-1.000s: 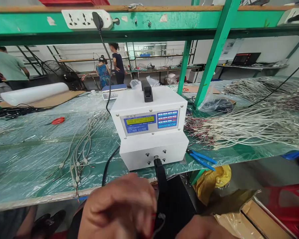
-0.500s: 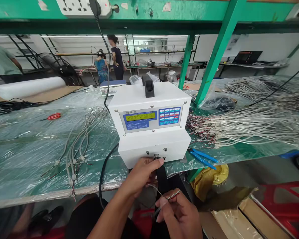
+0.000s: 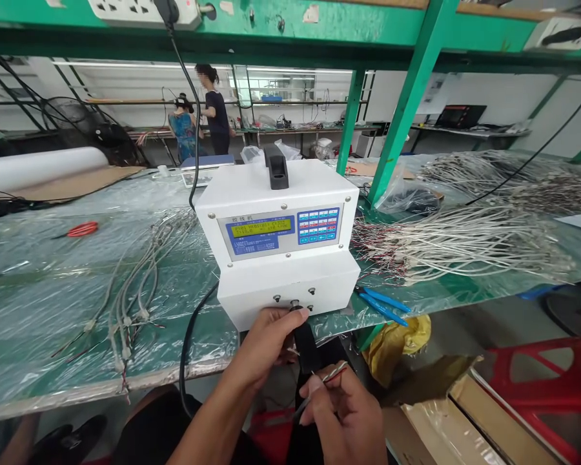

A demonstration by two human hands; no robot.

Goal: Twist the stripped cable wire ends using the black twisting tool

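Note:
A white machine (image 3: 275, 239) with a blue panel, a keypad and a black top handle stands at the bench's front edge. A black clamp piece (image 3: 305, 342) hangs from the knob on its front. My left hand (image 3: 264, 342) is curled beside that black piece just under the knob, fingers closed on its top. Below it, my right hand (image 3: 346, 413) pinches a thin twisted wire end (image 3: 334, 373) with red, green and white strands, held close to the black piece.
Loose grey cables (image 3: 135, 284) lie left of the machine; a big pile of white wires (image 3: 465, 242) lies right. Blue cutters (image 3: 380, 302) rest by the machine's right corner, red ones (image 3: 80, 229) far left. Green shelf posts (image 3: 401, 110), a cardboard box (image 3: 469, 420), two people behind.
A second ago my left hand was low and blurred near the camera; it rose to the black piece under the machine's knob. My right hand came into view pinching the twisted wire.

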